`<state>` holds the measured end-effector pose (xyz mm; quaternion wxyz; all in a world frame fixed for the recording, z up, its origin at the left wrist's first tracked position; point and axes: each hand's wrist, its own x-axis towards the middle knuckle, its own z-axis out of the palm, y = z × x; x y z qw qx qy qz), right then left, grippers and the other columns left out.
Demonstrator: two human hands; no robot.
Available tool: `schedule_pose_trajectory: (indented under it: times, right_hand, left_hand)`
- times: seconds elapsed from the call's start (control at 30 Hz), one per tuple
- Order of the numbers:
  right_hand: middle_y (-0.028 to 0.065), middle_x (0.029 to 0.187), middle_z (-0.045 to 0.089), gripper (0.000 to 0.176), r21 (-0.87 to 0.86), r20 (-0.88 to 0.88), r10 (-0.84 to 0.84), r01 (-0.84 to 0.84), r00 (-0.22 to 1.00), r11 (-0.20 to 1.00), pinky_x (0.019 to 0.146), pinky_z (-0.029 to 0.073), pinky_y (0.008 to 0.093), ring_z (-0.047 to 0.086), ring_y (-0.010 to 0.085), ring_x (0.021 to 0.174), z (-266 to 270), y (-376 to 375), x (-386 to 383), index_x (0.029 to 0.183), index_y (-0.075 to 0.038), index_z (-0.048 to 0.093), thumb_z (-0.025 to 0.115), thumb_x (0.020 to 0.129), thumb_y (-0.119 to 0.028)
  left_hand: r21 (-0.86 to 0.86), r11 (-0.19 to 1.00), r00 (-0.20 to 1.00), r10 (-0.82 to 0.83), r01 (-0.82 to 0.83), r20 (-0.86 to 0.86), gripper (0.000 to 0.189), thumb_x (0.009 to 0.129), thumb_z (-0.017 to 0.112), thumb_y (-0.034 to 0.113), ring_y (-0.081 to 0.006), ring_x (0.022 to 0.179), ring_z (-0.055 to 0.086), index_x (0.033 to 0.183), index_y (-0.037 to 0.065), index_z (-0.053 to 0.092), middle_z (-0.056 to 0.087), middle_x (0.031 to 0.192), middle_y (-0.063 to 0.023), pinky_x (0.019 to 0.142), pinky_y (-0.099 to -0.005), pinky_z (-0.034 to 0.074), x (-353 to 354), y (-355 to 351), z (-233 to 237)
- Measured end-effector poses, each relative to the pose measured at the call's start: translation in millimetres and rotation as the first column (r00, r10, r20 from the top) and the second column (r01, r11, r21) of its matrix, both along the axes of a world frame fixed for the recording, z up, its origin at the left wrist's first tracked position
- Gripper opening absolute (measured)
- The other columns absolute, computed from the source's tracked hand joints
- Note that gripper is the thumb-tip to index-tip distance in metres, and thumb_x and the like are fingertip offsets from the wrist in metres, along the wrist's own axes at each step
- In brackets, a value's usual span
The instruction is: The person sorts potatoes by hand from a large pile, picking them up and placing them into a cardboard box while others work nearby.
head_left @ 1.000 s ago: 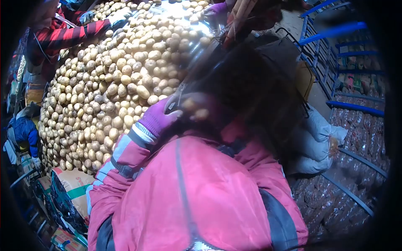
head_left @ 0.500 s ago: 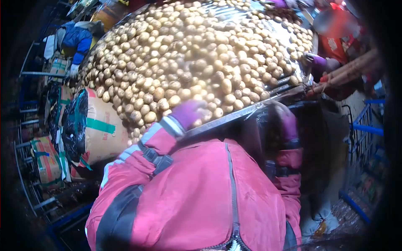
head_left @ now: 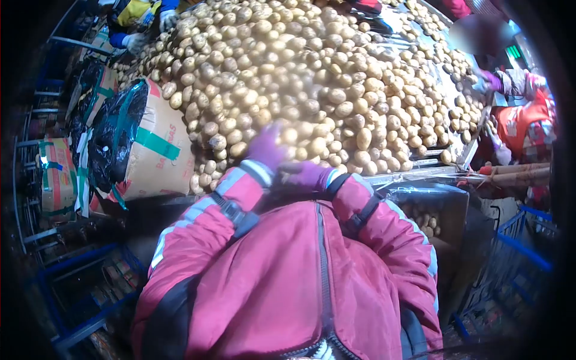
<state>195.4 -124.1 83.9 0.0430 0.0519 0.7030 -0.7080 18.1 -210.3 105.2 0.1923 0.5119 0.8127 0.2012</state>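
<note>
A large heap of potatoes covers the sorting table in front of me. My left hand, in a purple glove, is over the heap's near edge, its fingers smeared by motion. Close beside it, my right hand points leftward in front of my chest, just at the near table edge. Its glove is purple too, and its fingertips are dark and blurred. I cannot make out whether either hand holds a potato. The nearest potatoes lie just beyond both hands.
Taped cardboard cartons stand at the left. The table's metal rim runs along the near right, above a dark bin with some potatoes inside. A co-worker's gloved hand is at the far left, another's at the right.
My right hand has moved from above the bin at the right to beside my left hand. My left hand stays near the heap's edge. The view has shifted, and co-workers' hands have moved.
</note>
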Motion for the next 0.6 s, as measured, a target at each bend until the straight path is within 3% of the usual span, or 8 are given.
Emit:
schedule_pose_trajectory:
  times: [0.07,0.2,0.23,0.3,0.33,0.37,0.43,0.6]
  right_hand:
    - [0.0054,0.109,0.071,0.031,-0.011,0.019,0.095,-0.095,0.995,0.995,0.095,0.051,0.0346,0.064,0.0162,0.103,-15.9,21.1,-15.1,0.123,-0.009,0.068,0.062,0.097,-0.024]
    - [0.0091,0.116,0.070,0.033,-0.167,0.031,-0.088,0.092,0.996,0.982,0.098,0.049,0.0350,0.063,0.0174,0.110,-28.5,27.4,-5.6,0.123,-0.009,0.067,0.058,0.099,-0.030]
    - [0.0077,0.119,0.069,0.038,-0.388,0.103,-0.051,0.088,0.993,0.917,0.099,0.049,0.0340,0.061,0.0170,0.111,-29.2,36.1,1.6,0.129,-0.008,0.065,0.061,0.098,-0.029]
    - [0.0076,0.120,0.069,0.047,-0.420,0.109,-0.217,0.242,0.970,0.875,0.100,0.049,0.0335,0.061,0.0182,0.112,-30.1,43.5,11.3,0.137,-0.005,0.059,0.063,0.097,-0.029]
    - [0.0087,0.121,0.068,0.049,-0.458,0.162,-0.238,0.287,0.958,0.842,0.100,0.049,0.0339,0.061,0.0192,0.112,-31.0,50.2,18.3,0.138,-0.004,0.058,0.064,0.097,-0.029]
    - [0.0100,0.122,0.067,0.049,-0.580,0.192,-0.192,0.269,0.962,0.769,0.099,0.050,0.0350,0.063,0.0207,0.112,-10.0,55.2,27.9,0.137,-0.003,0.058,0.064,0.096,-0.029]
    - [0.0084,0.121,0.069,0.041,-0.568,0.177,-0.253,0.308,0.951,0.763,0.095,0.052,0.0321,0.065,0.0170,0.106,-7.1,52.6,36.7,0.135,-0.002,0.060,0.062,0.099,-0.022]
    - [0.0100,0.121,0.068,0.047,-0.572,0.208,-0.303,0.367,0.930,0.734,0.098,0.050,0.0340,0.063,0.0200,0.110,-12.1,48.7,48.1,0.134,-0.003,0.061,0.066,0.095,-0.029]
  left_hand:
    - [-0.068,0.996,0.993,0.058,-0.065,-0.099,0.074,0.076,0.078,0.027,-0.0387,0.117,0.058,0.141,0.006,0.050,0.055,0.132,-0.0215,0.100,-0.0458,0.049,12.8,11.3,4.6]
    - [0.127,0.992,0.917,-0.034,-0.018,0.396,0.054,0.086,0.069,0.019,-0.0308,0.117,0.060,0.136,0.004,0.055,0.058,0.133,-0.0195,0.098,-0.0383,0.050,-16.0,2.0,-8.5]
    - [0.182,0.983,0.908,-0.102,0.030,0.407,0.045,0.091,0.063,0.014,-0.0265,0.117,0.060,0.134,0.001,0.057,0.060,0.130,-0.0192,0.100,-0.0340,0.049,-22.7,0.9,-5.4]
    - [0.025,0.988,0.982,-0.154,0.152,0.114,0.044,0.092,0.062,0.014,-0.0298,0.118,0.061,0.133,0.001,0.057,0.061,0.130,-0.0202,0.103,-0.0365,0.047,-37.3,4.2,38.9]
    - [0.050,0.998,0.994,-0.035,0.030,0.101,0.042,0.092,0.062,0.015,-0.0315,0.118,0.061,0.132,0.001,0.058,0.061,0.130,-0.0205,0.103,-0.0380,0.047,-52.9,5.0,22.4]
    - [0.030,0.995,0.996,-0.091,0.091,0.020,0.042,0.092,0.062,0.015,-0.0331,0.119,0.060,0.132,0.003,0.059,0.060,0.132,-0.0201,0.104,-0.0396,0.047,-67.7,7.3,10.4]
    - [0.071,0.969,0.949,-0.213,0.236,-0.234,0.044,0.092,0.060,0.014,-0.0358,0.118,0.060,0.134,0.006,0.057,0.059,0.134,-0.0190,0.103,-0.0422,0.048,-73.8,9.6,-5.5]
    - [-0.159,0.953,0.915,-0.293,0.257,-0.279,0.045,0.090,0.061,0.015,-0.0359,0.108,0.065,0.134,0.008,0.055,0.061,0.130,-0.0181,0.093,-0.0451,0.052,-67.2,33.0,-7.1]
